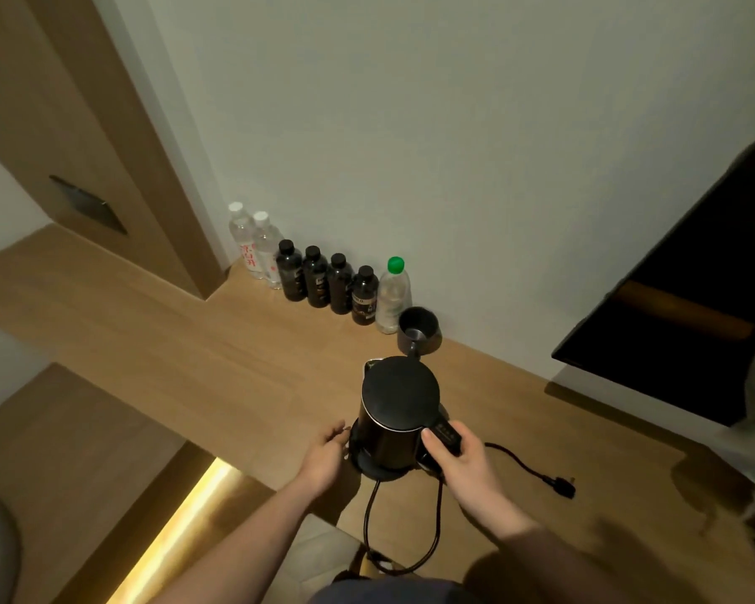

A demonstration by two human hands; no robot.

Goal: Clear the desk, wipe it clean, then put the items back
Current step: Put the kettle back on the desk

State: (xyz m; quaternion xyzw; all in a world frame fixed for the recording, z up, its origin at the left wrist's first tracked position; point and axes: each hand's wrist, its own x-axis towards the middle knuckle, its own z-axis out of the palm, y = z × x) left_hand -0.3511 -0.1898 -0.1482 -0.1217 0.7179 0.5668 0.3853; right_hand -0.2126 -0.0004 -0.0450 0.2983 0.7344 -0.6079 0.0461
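Observation:
A black electric kettle [395,407] stands on its round base [378,470] near the front edge of the wooden desk [192,342]. My right hand [463,462] grips the kettle's handle, thumb on top. At the base's left rim my left hand [325,453] rests with fingers loosely curved; I cannot tell whether it holds the rim. The black power cord [526,466] trails right to a loose plug [565,486], and another loop hangs over the desk's front edge.
Along the wall stand two clear water bottles [258,250], several dark bottles [328,283], a green-capped bottle [394,298] and a dark cup [417,331]. A dark screen [681,298] hangs at right. A lit strip runs under the lower shelf [188,520].

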